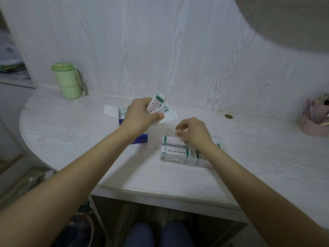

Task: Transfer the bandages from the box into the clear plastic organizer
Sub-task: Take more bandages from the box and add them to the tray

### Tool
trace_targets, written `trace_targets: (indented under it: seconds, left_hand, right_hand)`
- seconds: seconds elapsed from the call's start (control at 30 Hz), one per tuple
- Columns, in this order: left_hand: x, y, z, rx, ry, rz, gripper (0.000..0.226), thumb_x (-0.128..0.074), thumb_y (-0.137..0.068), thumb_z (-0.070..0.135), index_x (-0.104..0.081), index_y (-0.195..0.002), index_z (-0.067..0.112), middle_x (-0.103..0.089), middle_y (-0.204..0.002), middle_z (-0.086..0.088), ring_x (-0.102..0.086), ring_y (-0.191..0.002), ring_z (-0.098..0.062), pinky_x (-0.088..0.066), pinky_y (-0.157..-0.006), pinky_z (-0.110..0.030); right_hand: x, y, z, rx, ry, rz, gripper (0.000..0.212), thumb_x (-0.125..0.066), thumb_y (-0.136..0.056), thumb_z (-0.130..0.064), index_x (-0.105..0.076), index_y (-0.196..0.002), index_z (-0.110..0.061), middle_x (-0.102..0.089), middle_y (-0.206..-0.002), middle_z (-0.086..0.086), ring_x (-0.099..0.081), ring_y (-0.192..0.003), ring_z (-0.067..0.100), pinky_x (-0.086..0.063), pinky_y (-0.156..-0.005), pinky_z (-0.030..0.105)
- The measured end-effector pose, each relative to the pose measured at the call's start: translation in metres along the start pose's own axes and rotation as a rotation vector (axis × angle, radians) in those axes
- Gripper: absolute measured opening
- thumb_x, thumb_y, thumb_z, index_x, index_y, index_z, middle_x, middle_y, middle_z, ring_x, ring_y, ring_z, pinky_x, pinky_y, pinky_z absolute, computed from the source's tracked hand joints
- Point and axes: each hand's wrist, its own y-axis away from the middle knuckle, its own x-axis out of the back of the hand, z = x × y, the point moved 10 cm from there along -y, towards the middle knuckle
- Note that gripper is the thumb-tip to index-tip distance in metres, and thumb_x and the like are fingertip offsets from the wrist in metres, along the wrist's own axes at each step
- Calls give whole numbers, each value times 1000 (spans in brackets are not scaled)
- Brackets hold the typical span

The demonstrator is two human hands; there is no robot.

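Holding: left hand grips a small fan of wrapped bandages, fingers closed round their lower ends, raised above the open box.
Right hand: right hand hovers over the far side of the clear plastic organizer, fingers curled down and blurred; cannot tell if they pinch anything.
Box: blue and white, flaps open, lies on the bench under the left wrist, just left of the organizer.
Organizer: sits on the bench near the front edge; several bandages already lie flat inside, green-edged wrappers with red print, in at least two compartments.
Loose wrapper: a white crumpled piece lies just beyond the left hand's fingertips.
Cup: green lidded cup with a cord stands upright at the back left, against the wall, well apart from the box.
Right edge: pink container at the far right of the bench.
Cap: small brass-coloured disc set in the bench top.
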Motion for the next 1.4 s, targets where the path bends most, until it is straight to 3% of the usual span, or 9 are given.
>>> trace_targets:
  seconds: [0.13, 0.33, 0.5, 0.57, 0.67, 0.93, 1.03, 1.3, 1.4]
  left_hand:
    - [-6, -2, -3, 36, 52, -35, 29, -75, -79, 15, -68, -107, 13, -69, -102, -4, -64, -89, -21, -56, -80, -38]
    - [-25, 2, 6, 50, 251, -130, 18, -69, -82, 5, -66, -98, 14, -69, -92, -4, -69, -68, -11, -59, -67, -29]
    - [-22, 2, -8, 137, 286, -91, 20, -65, -86, 5, -62, -105, 12, -69, -84, -3, -68, -58, -16, -58, -57, -23]
    - [-18, 0, -13, 153, 339, -64, 20, -63, -88, 5, -61, -108, 8, -71, -88, -7, -71, -63, -16, -58, -59, -22]
    - [-14, 0, -14, 154, 398, -47, 22, -61, -89, 5, -58, -110, 8, -71, -90, -8, -72, -69, -17, -58, -63, -21]
    - [-13, 1, -15, 142, 414, -49, 18, -60, -90, 3, -58, -107, 7, -70, -88, -9, -72, -71, -16, -59, -68, -23]
    - [-11, 0, -15, 149, 413, -47, 21, -60, -89, 4, -57, -111, 6, -70, -91, -10, -72, -75, -18, -59, -70, -24]
    - [-18, 0, -13, 148, 401, -104, 22, -62, -88, 4, -60, -111, 3, -71, -92, -12, -73, -75, -18, -59, -68, -22]
    - [-25, 3, -12, 166, 458, -162, 22, -64, -86, 1, -62, -108, 0, -73, -89, -15, -72, -79, -21, -59, -69, -23]
  right_hand:
    - [15, 6, -12, -53, -857, -116, 16, -61, -92, -20, -68, -101, -9, -65, -83, 2, -59, -60, 10, -39, -49, 17]
    - [21, 7, -10, -92, -1055, -73, 5, -63, -87, 0, -67, -85, 2, -65, -75, 13, -65, -57, 9, -53, -60, 13]
    - [16, 6, 17, -200, -1285, -47, 17, -63, -88, -8, -66, -79, 7, -68, -76, 14, -69, -66, 15, -56, -67, 16]
    - [16, 6, 27, -197, -1212, -16, 7, -63, -86, 1, -66, -84, 7, -67, -78, 13, -69, -67, 13, -55, -69, 15]
    - [13, 6, 37, -179, -924, 8, 24, -67, -80, 8, -65, -104, 7, -67, -80, 11, -67, -68, 12, -55, -71, 16]
    - [-2, 4, 15, 0, -159, -22, 14, -70, -84, -11, -72, -98, -8, -66, -92, 2, -56, -82, 9, -37, -54, 2]
    - [-9, 5, 5, 68, 20, -36, 16, -66, -87, -12, -71, -101, -6, -66, -104, 7, -57, -92, 15, -37, -69, 13]
    - [-12, 4, -2, 108, 208, -35, 22, -67, -87, -29, -70, -102, -13, -62, -103, 3, -59, -94, 18, -46, -74, 30]
    - [10, 5, -6, 88, -174, 31, 20, -64, -89, -32, -71, -100, -16, -67, -96, -3, -59, -83, 9, -44, -72, 22]
